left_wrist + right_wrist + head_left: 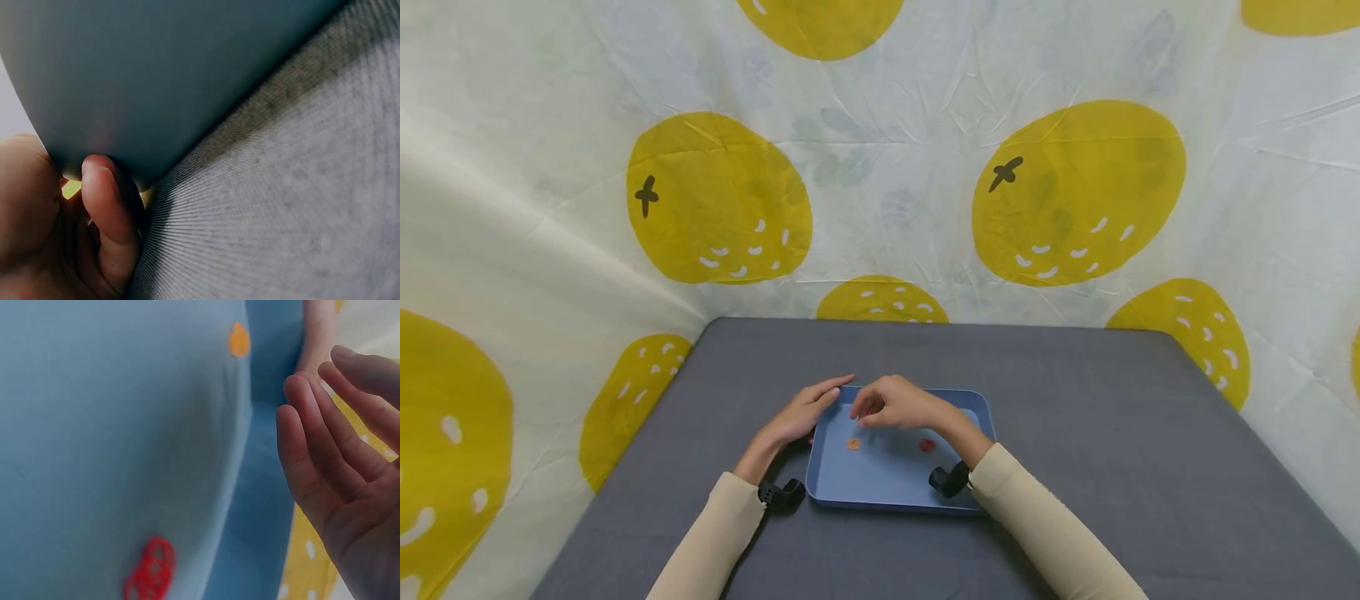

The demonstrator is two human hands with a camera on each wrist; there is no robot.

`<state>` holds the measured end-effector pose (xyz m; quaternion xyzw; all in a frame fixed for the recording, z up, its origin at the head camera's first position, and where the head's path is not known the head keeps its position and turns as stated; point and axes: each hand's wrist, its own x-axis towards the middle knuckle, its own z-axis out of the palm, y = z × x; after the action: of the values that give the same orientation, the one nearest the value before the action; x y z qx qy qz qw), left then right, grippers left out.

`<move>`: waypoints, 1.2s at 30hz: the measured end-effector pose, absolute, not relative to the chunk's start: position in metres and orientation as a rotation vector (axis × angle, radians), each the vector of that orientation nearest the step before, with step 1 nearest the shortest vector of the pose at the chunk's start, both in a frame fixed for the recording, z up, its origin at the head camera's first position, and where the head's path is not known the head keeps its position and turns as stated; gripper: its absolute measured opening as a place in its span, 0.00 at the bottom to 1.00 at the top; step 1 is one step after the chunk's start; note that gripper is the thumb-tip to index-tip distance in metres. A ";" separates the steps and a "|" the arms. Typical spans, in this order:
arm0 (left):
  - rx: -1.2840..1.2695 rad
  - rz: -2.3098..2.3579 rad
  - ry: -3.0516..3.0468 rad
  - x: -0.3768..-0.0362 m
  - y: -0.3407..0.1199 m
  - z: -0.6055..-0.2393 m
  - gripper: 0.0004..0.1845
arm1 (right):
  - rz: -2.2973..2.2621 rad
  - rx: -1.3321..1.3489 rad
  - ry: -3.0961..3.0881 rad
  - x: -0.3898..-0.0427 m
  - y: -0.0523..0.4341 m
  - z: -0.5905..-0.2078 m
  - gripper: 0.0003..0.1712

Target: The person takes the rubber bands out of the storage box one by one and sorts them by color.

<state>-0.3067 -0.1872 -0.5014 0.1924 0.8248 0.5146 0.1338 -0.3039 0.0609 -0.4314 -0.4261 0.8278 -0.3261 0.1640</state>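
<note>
A shallow blue tray [880,487] lies on the grey cloth. My left hand [801,414] rests against its far left corner, fingers mostly straight along the rim; in the left wrist view one bent finger [103,194] touches the outer wall. Above the far left part of the tray hovers my right hand [898,404], its fingers loosely bent. Nothing shows between those fingers [322,444] in the right wrist view. Below it on the tray floor lies a small orange piece [853,445], blurred. Farther right sits a small tangle of thin red loops [927,446] [152,570].
A grey cloth [1120,433] covers the table. Behind and to the sides hangs a white curtain [895,200] printed with yellow fruit. Each wrist carries a black camera [950,480]; the left one [782,496] sits just outside the tray's left wall.
</note>
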 end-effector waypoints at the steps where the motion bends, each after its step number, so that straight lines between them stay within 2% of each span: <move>1: 0.560 1.493 2.389 -0.307 -0.187 -0.501 0.25 | -0.919 -1.213 2.359 -0.305 0.059 -0.434 0.10; 26: 0.544 1.478 2.413 -0.308 -0.186 -0.501 0.24 | -0.792 -1.148 2.399 -0.311 0.041 -0.457 0.01; 36: 0.548 1.473 2.420 -0.308 -0.188 -0.501 0.24 | -0.763 -1.165 2.437 -0.309 0.038 -0.459 0.08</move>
<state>-0.3079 -0.1881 -0.5013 0.1884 0.8318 0.5063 0.1276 -0.3092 0.0376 -0.4589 -0.4092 0.8560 -0.2682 0.1667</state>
